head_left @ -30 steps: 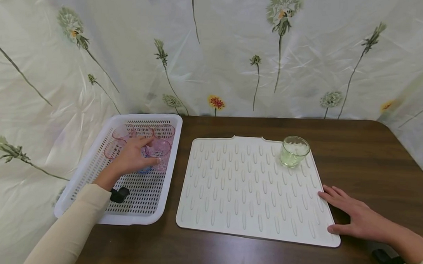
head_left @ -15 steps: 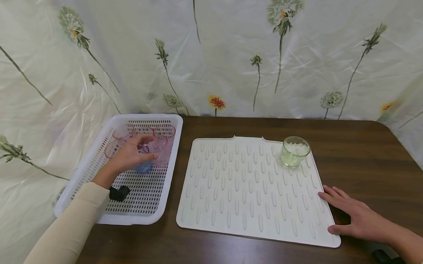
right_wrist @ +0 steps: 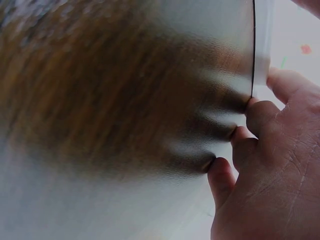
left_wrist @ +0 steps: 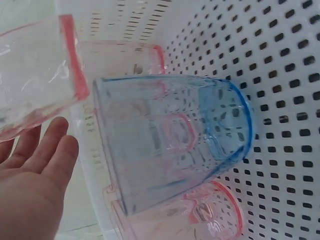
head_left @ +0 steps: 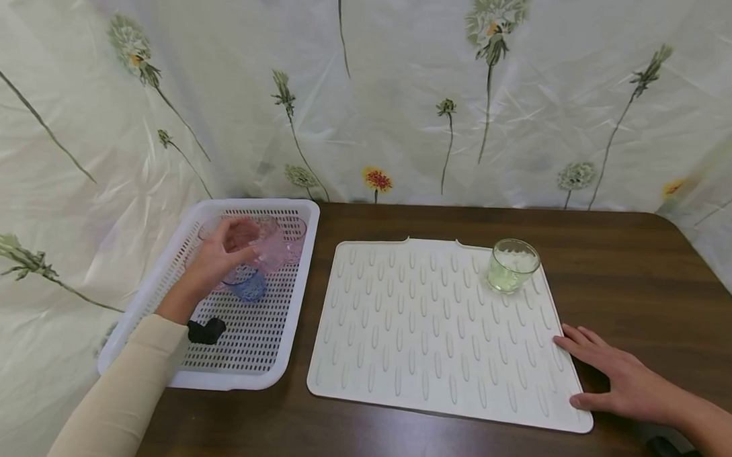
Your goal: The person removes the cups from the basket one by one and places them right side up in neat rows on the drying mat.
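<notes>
Inside a white perforated basket (head_left: 290,313), my left hand (head_left: 210,257) holds a clear pink glass (head_left: 272,251) by its side, thumb and fingers spread around it. In the left wrist view the held pink glass (left_wrist: 37,75) appears raised beside the others, its rim tinted red. Close by, a blue-tinted glass (left_wrist: 165,145) lies near more pink glasses (left_wrist: 210,210). My right hand (head_left: 627,379) rests at the right edge of a white ridged mat (head_left: 441,332), fingers extended; in the right wrist view its fingertips (right_wrist: 222,170) touch the brown tabletop.
A green-tinted glass (head_left: 512,266) stands on the mat's far right corner. Basket and mat sit side by side on a dark wooden table (head_left: 613,264). Behind the table hangs a white curtain (head_left: 395,88) printed with dandelions.
My left hand has closed in on a pink glass and shifted it slightly up and back, showing more of the blue glass. The right hand stays at the mat's edge.
</notes>
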The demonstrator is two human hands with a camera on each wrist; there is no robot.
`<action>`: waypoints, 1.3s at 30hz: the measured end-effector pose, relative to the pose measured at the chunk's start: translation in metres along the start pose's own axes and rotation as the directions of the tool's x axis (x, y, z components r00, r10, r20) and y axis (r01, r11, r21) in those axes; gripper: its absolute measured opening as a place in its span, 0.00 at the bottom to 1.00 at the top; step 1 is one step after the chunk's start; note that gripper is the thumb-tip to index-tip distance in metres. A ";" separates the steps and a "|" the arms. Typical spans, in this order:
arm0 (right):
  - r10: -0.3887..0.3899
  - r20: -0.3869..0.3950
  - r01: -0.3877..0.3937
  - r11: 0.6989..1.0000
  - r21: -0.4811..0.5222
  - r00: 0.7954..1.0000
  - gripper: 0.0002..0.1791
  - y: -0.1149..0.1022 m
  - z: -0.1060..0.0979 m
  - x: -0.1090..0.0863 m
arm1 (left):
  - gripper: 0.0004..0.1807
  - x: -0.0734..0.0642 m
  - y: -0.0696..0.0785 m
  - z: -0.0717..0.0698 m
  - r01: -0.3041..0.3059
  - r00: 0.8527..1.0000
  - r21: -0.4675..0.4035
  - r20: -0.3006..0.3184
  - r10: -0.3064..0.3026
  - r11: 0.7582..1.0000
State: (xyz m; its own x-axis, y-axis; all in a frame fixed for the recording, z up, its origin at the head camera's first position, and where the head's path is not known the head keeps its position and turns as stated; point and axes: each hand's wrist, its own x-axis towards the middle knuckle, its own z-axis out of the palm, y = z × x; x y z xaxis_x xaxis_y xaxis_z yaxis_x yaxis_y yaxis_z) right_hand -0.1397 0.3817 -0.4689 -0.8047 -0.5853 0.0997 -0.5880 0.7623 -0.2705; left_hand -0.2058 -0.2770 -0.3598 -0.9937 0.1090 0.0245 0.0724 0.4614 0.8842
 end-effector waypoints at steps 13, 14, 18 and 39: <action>0.017 0.018 -0.017 1.000 -0.004 1.000 0.51 0.000 0.000 -0.001 | 0.29 -0.006 -0.001 -0.015 -0.139 0.985 -0.233 -0.131 0.111 0.962; 0.016 0.017 -0.016 1.000 -0.005 1.000 0.51 0.000 0.000 -0.001 | 0.27 -0.007 -0.002 -0.016 -0.159 0.982 -0.271 -0.140 0.125 0.949; 0.027 0.029 -0.028 0.999 0.038 0.999 0.51 0.000 0.000 -0.001 | 0.26 -0.008 -0.005 -0.018 -0.191 0.977 -0.334 -0.156 0.146 0.923; -0.065 -0.038 0.065 0.998 0.006 0.997 0.53 0.000 0.002 0.001 | 0.32 -0.013 0.002 -0.027 -0.185 0.979 -0.346 -0.147 0.141 0.920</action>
State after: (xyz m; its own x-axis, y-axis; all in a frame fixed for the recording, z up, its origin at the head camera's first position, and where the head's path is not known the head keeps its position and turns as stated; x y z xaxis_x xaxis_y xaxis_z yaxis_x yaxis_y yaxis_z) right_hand -0.1400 0.3807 -0.4708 -0.7673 -0.6228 0.1530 -0.6387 0.7207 -0.2696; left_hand -0.1955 -0.3011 -0.3455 -0.9752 0.0422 0.2174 0.2206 0.0994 0.9703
